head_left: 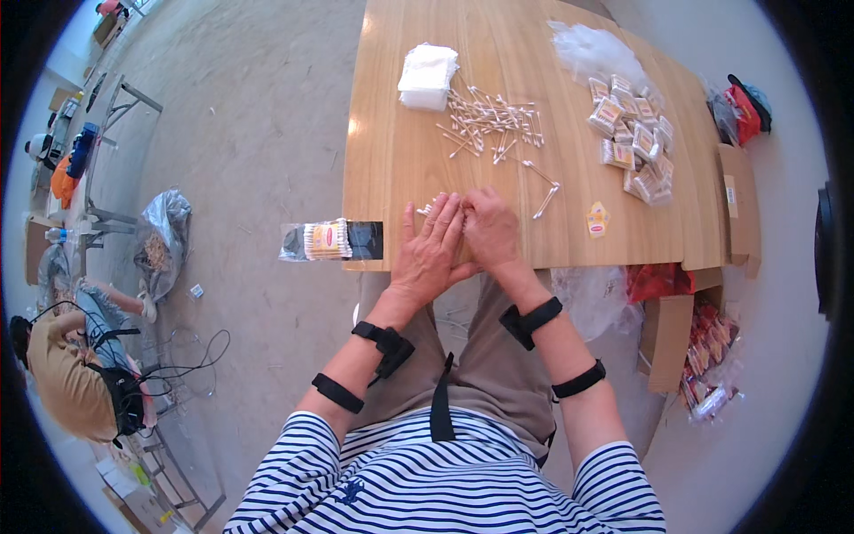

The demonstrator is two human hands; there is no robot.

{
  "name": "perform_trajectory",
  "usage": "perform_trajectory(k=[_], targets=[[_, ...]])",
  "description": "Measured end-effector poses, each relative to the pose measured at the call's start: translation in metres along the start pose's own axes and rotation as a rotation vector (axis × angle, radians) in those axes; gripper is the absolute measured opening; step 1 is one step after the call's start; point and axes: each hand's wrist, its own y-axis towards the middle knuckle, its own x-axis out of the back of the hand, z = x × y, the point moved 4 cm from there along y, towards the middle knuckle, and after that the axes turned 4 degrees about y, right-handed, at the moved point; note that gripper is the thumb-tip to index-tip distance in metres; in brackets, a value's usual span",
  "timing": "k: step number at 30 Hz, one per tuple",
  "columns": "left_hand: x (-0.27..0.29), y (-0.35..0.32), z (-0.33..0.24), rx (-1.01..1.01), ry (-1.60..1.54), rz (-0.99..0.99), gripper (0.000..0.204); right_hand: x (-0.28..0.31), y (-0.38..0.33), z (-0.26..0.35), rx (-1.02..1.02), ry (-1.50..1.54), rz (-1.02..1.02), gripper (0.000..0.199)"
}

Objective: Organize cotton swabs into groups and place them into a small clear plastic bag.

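Note:
My left hand (427, 246) lies at the table's near edge, its fingers stretched flat and close together, thumb toward the right hand. White tips of cotton swabs (426, 209) peek out beyond its fingers; the rest of them is covered. My right hand (494, 230) presses against the left one, fingers curled in and closed, and what they hold is hidden. Beyond the hands lies a loose pile of cotton swabs (491, 123), with a few strays (546, 189) nearer. To the left, a clear pack of cotton swabs (327, 240) with a yellow label overhangs the table's left edge.
On the wooden table (382, 160) are a stack of white bags (428, 78), filled swab packs (642, 147), clear plastic bags (598, 52) and yellow label cards (597, 219). Cardboard boxes (665, 343) stand at right. Another person (71, 374) is at far left near a plastic sack (164, 245).

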Motion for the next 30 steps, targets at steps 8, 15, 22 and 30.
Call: perform_trajectory(k=[8, 15, 22, 30], targets=[[0.003, 0.001, -0.001, 0.015, -0.024, 0.046, 0.096, 0.066, -0.011, -0.075, -0.399, -0.231, -0.275, 0.015], [0.002, 0.000, -0.003, 0.000, 0.030, 0.030, 0.096, 0.044, -0.039, -0.073, -0.246, -0.210, -0.174, 0.008], [0.006, 0.002, -0.002, -0.017, 0.040, 0.067, 0.097, 0.010, 0.006, -0.022, 0.023, -0.125, -0.093, 0.006], [0.006, 0.002, -0.003, 0.006, -0.003, 0.051, 0.096, 0.039, 0.032, -0.061, -0.045, -0.283, -0.246, 0.009]])
